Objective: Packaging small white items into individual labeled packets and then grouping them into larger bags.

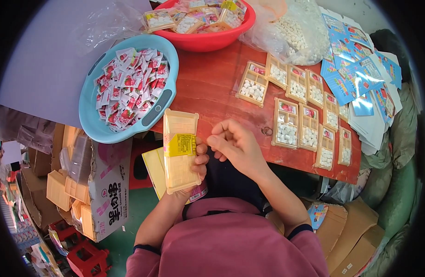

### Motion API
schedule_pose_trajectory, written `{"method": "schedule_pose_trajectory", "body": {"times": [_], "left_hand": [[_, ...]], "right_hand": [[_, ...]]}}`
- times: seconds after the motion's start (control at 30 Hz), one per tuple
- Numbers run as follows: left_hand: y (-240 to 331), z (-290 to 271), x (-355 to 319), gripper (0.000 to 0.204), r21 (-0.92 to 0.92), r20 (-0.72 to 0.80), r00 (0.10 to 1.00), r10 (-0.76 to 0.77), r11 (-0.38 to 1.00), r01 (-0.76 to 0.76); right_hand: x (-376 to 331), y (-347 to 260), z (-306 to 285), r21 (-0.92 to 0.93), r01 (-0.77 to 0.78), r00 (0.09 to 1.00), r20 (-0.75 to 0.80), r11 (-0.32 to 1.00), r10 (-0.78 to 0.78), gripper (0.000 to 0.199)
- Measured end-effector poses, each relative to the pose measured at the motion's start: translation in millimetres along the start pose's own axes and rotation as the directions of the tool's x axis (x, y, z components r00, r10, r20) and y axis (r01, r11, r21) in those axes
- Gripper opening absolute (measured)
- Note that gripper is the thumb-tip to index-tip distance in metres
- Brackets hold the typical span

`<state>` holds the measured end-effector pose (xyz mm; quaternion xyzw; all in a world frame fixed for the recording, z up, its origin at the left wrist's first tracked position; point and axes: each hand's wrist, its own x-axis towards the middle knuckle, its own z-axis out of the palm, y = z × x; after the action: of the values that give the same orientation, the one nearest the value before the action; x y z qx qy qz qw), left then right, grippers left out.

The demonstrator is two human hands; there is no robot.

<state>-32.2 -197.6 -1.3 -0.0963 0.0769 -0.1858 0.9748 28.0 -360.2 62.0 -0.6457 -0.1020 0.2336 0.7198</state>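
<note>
Left hand (197, 162): it is gripping a stack of cream plastic trays (179, 150) from behind, fingers curling round the right edge, holding the stack upright above the near edge of the counter (207, 85).
Stack of trays: a yellow paper band is wrapping its middle; the stack is sitting just left of the right hand and in front of the blue basin.
Right hand (233, 144): it is hovering just beside the stack, fingers bent and drawn together, thumb meeting the fingertips; whether it is pinching anything I cannot tell.
Blue basin (90, 117): it is resting at the counter's left end, holding a heap of small red-and-white sachets (129, 85).
Red bowl (207, 41): it is standing behind the basin, holding filled, wrapped packs.
Filled trays (298, 115): they are lying in two rows on the counter to the right of the hands, each carrying white pellets.
Blue printed cards (355, 69): they are piling up at the far right.
Clear bag of white pellets (295, 32): it is sitting behind the filled trays.
</note>
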Motion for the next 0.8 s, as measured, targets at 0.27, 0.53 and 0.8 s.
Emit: {"method": "schedule_pose_trajectory", "body": {"times": [0.27, 0.53, 0.8], "left_hand": [[0.7, 9.3, 19.9, 0.035, 0.597, -0.001, 0.955, 0.296, 0.766, -0.237], [1.4, 13.7, 0.9, 0.056, 0.935, 0.197, 0.842, 0.503, 0.161, -0.315], [39.5, 1.0, -23.3, 0.018, 0.109, 0.595, 0.789, 0.152, -0.988, 0.108]], "right_hand": [[-27.9, -17.7, 8.0, -0.517, 0.306, 0.945, 0.061, 0.799, -0.322, 0.05], [37.3, -39.1, -9.9, -0.058, 0.147, 0.962, -0.222, 0.987, -0.156, 0.023], [150.0, -99.4, -29.5, -0.121, 0.237, 0.93, -0.26, 0.964, -0.261, 0.039]]}}
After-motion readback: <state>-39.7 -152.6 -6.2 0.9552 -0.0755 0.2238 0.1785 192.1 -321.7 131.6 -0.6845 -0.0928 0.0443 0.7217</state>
